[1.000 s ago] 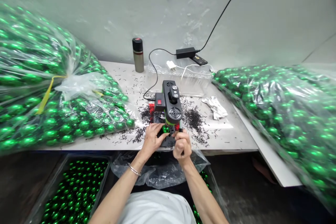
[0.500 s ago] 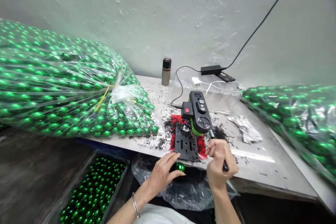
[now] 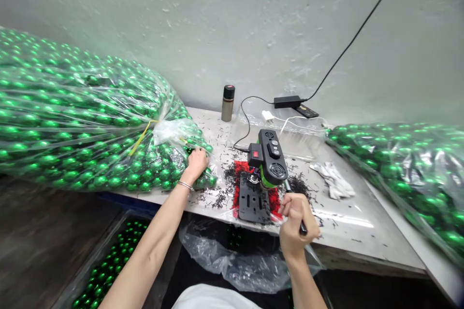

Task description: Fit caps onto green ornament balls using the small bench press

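Observation:
My left hand (image 3: 198,159) is at the near right corner of a big clear plastic bag (image 3: 174,131) full of shiny green balls (image 3: 165,174). Its fingers curl down among the balls, so what they hold, if anything, is hidden. A black lever handle (image 3: 303,228) is gripped in my right hand (image 3: 297,219). That lever belongs to a small black bench machine (image 3: 272,157) with a red switch and a slotted black base plate (image 3: 254,200). Red matting (image 3: 241,168) lies under the machine, and small black bits are scattered around it.
Behind the machine stand a bottle (image 3: 228,103) and a black power adapter (image 3: 287,102) with cables. White gloves (image 3: 333,179) lie to the right, beside another bag of green balls (image 3: 406,174). Below the table edge hangs a plastic sheet (image 3: 235,263); a bin of green balls (image 3: 112,260) sits lower left.
My left hand has gone from the front of the base plate up and left to the bag. The green ball beneath it is no longer seen there. My right hand still grips the lever.

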Demonstrator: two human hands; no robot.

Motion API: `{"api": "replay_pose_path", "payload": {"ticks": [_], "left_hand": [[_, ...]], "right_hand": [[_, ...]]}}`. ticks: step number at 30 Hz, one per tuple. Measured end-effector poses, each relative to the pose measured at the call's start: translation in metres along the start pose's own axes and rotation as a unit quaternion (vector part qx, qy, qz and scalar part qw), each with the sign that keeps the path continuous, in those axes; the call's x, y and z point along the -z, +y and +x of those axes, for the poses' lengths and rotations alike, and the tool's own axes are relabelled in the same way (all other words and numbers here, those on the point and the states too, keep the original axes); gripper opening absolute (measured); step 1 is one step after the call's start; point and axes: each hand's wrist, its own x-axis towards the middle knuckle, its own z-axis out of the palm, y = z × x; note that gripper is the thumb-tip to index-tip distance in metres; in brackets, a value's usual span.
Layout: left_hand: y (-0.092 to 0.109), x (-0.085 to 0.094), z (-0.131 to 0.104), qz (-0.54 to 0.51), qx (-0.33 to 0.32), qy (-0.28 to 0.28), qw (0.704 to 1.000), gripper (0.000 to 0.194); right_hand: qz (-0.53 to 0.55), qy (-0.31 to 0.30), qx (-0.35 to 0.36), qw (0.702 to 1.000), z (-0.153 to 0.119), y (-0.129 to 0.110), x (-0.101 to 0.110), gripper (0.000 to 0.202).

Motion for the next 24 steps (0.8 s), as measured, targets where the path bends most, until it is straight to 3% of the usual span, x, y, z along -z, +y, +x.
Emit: {"api": "replay_pose_path", "payload": {"ticks": [5,9,12,13,14,16,18,19,21,24], "left_hand": [[0.007,-0.013,0.006,-0.021,0.035,-0.022,0.999,0.028],[0.004,-0.011,0.001,-0.054,0.033,0.014,0.998,0.037],[-0.004,-0.004,-0.008,-0.225,0.056,0.064,0.971,0.042],[-0.005,-0.002,-0.012,-0.338,0.075,0.070,0.936,0.040],[-0.006,0.001,-0.018,-0.463,0.095,0.063,0.879,0.038],[-0.004,0.005,-0.034,-0.676,0.124,0.003,0.726,0.034],[0.005,0.006,-0.053,-0.794,0.134,-0.077,0.589,0.030],[0.011,0.005,-0.063,-0.821,0.136,-0.114,0.543,0.029],[0.025,0.000,-0.081,-0.839,0.150,-0.166,0.496,0.029],[0.046,-0.013,-0.100,-0.826,0.176,-0.214,0.492,0.033]], "right_hand": [[0.011,-0.002,0.019,1.000,-0.001,0.004,0.000,0.034],[0.014,-0.011,0.036,0.999,-0.001,0.005,0.001,0.033],[0.018,-0.012,0.046,0.999,-0.003,0.007,0.001,0.033],[0.020,-0.013,0.046,0.999,-0.003,0.008,0.001,0.033],[0.021,-0.013,0.045,0.999,-0.004,0.009,0.001,0.033],[0.020,-0.011,0.044,0.999,-0.005,0.011,0.001,0.033],[0.017,-0.008,0.046,0.999,-0.006,0.012,0.001,0.033],[0.015,-0.009,0.050,0.999,-0.006,0.012,0.001,0.032],[0.011,-0.012,0.062,0.998,-0.005,0.011,0.001,0.032],[0.005,-0.020,0.075,0.997,-0.003,0.008,0.002,0.034]]}}
